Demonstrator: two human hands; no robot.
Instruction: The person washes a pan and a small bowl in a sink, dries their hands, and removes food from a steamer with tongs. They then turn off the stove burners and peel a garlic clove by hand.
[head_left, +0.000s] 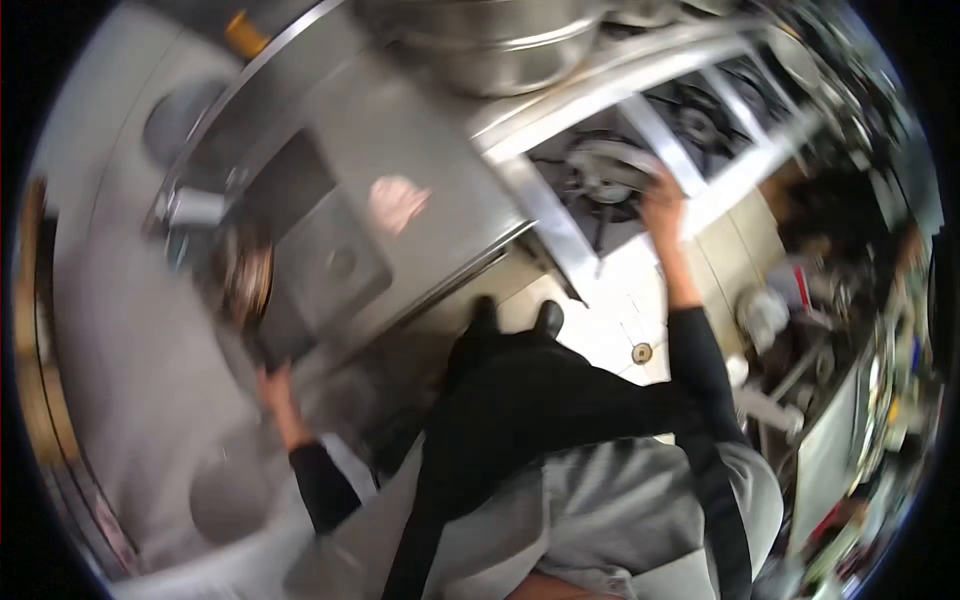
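Right hand [662, 195] on the gas burner [603, 180], left hand [272, 385] gripping a dark handle [268, 345].

Fingers of the right hand are loosely spread over the burner's right edge, touching its grate. The left hand, at the near edge of the steel counter [420, 140], is curled shut around the handle, which runs up toward a pan [245, 280] beside the sink [330, 262]; blur hides finer detail.
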